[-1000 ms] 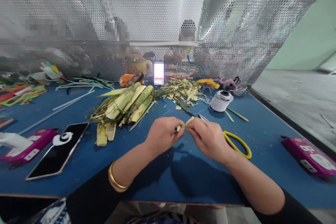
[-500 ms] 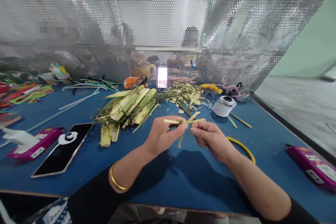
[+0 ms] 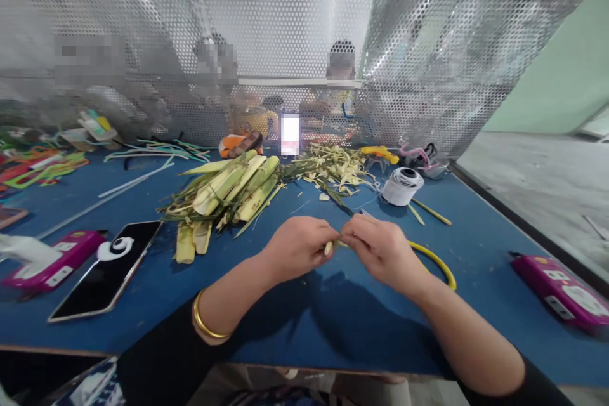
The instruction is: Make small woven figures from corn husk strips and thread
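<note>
My left hand [image 3: 301,246] is closed on several pale yellow-green plant strips [image 3: 329,247], whose folded ends poke out between its fingertips. Close against it, my right hand [image 3: 375,244] pinches a strip at the same spot, and the fingertips of both hands nearly touch. Most of the strips is hidden behind the fingers. Both hands are above the blue table [image 3: 266,317]. Left of them lies a heap of broad, pale green leaf sheaths [image 3: 238,187]. Beyond them is a pile of shredded leaf scraps [image 3: 333,168].
A spool of white thread [image 3: 402,187] stands at the right, near a curved yellow tube [image 3: 435,260]. A dark phone [image 3: 111,273] and a magenta power strip [image 3: 61,260] lie left; another magenta power strip [image 3: 561,292] lies right. A perforated metal screen [image 3: 290,25] closes the back, with people behind it.
Both hands have turned inward and come together. The strips that were spread out in a cross are now mostly covered by the fingers. The view has shifted slightly.
</note>
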Demonstrator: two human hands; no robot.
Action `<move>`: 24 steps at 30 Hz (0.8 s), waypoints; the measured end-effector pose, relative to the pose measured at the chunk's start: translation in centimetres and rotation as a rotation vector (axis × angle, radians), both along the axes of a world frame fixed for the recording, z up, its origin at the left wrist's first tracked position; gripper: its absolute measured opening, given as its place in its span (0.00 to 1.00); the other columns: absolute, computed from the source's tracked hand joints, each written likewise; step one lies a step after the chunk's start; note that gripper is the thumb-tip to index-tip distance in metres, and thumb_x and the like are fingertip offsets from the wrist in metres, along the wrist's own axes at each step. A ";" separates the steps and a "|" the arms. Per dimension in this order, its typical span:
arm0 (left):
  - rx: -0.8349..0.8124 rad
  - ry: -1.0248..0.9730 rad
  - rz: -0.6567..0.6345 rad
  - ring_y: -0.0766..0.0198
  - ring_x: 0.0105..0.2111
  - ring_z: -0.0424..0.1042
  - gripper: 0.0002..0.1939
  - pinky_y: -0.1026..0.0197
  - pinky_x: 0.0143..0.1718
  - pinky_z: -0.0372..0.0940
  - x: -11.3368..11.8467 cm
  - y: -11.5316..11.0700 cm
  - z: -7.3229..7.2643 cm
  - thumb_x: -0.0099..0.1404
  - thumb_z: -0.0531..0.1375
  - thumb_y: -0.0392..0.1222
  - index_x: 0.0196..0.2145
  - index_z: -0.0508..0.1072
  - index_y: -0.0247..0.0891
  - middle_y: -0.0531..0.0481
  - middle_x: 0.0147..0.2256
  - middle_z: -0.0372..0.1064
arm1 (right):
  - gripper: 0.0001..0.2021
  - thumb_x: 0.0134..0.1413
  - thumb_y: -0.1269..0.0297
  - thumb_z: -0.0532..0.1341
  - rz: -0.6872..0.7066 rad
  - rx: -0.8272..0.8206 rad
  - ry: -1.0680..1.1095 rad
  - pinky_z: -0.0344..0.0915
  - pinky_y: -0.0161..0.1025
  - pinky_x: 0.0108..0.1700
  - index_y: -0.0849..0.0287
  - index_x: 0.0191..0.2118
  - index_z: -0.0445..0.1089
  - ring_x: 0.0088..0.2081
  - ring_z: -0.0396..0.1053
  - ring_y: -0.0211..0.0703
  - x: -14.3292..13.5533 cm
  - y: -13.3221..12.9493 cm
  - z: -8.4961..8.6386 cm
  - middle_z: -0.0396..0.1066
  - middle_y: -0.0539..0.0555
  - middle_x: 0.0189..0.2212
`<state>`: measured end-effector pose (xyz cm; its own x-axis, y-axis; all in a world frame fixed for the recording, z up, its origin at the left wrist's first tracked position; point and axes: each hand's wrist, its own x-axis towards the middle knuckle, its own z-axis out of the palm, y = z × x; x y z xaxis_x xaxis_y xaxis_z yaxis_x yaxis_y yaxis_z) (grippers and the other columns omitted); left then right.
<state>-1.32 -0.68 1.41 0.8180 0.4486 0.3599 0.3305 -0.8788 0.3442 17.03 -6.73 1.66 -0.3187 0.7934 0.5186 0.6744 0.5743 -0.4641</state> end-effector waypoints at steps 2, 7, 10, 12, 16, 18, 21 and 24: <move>-0.108 -0.035 -0.116 0.65 0.31 0.71 0.09 0.66 0.35 0.62 -0.1 -0.3 0.6 0.63 0.55 0.38 0.32 0.75 0.37 0.47 0.30 0.74 | 0.10 0.58 0.65 0.55 0.040 -0.151 0.137 0.55 0.34 0.30 0.58 0.26 0.65 0.26 0.60 0.37 0.8 0.5 0.6 0.64 0.49 0.22; -0.394 -0.283 -0.061 0.67 0.28 0.71 0.09 0.67 0.31 0.64 -0.3 -1.0 1.7 0.63 0.56 0.41 0.33 0.75 0.34 0.48 0.29 0.75 | 0.14 0.45 0.54 0.65 0.020 -0.617 0.661 0.45 0.32 0.21 0.59 0.23 0.65 0.18 0.48 0.31 0.9 1.5 0.4 0.55 0.44 0.15; -0.375 -0.362 0.087 0.67 0.28 0.71 0.09 0.68 0.30 0.63 -0.2 -0.7 1.6 0.62 0.56 0.40 0.32 0.76 0.36 0.50 0.29 0.75 | 0.15 0.39 0.53 0.68 -0.001 -0.804 0.906 0.38 0.32 0.18 0.59 0.24 0.66 0.15 0.41 0.28 0.0 1.8 -0.8 0.49 0.40 0.12; -0.317 -0.377 0.190 0.67 0.28 0.71 0.10 0.68 0.29 0.62 0.0 -0.4 1.2 0.62 0.55 0.40 0.30 0.76 0.37 0.52 0.29 0.76 | 0.14 0.39 0.54 0.67 -0.010 -0.843 0.976 0.37 0.32 0.17 0.59 0.25 0.66 0.15 0.39 0.28 -0.6 1.8 -1.6 0.46 0.39 0.12; -0.191 -0.342 0.320 0.66 0.31 0.72 0.10 0.67 0.33 0.62 0.4 -0.2 0.3 0.63 0.55 0.39 0.30 0.76 0.38 0.52 0.31 0.76 | 0.11 0.48 0.58 0.62 -0.130 -0.542 0.784 0.44 0.33 0.19 0.57 0.24 0.62 0.16 0.45 0.32 -1.8 1.2 -2.4 0.49 0.42 0.14; -0.147 -0.293 0.321 0.64 0.34 0.73 0.10 0.66 0.37 0.62 0.5 -0.2 0.0 0.64 0.54 0.40 0.31 0.75 0.38 0.51 0.32 0.77 | 0.11 0.53 0.62 0.58 -0.164 -0.274 0.521 0.50 0.33 0.23 0.57 0.22 0.60 0.20 0.52 0.34 -2.3 0.7 -2.4 0.54 0.45 0.16; -0.085 -0.199 0.292 0.62 0.36 0.74 0.12 0.64 0.38 0.62 0.4 -0.3 -0.3 0.65 0.53 0.42 0.32 0.75 0.38 0.49 0.33 0.77 | 0.12 0.59 0.68 0.51 -0.150 0.031 0.131 0.53 0.35 0.27 0.57 0.24 0.60 0.24 0.58 0.37 -2.5 0.1 -2.3 0.61 0.49 0.21; -0.015 -0.112 0.274 0.61 0.34 0.74 0.11 0.64 0.35 0.62 0.3 -0.1 -0.4 0.65 0.53 0.41 0.32 0.75 0.38 0.48 0.32 0.76 | 0.12 0.60 0.71 0.49 -0.128 0.157 -0.126 0.52 0.36 0.27 0.58 0.27 0.64 0.24 0.60 0.38 -1.9 -0.1 -2.0 0.65 0.52 0.24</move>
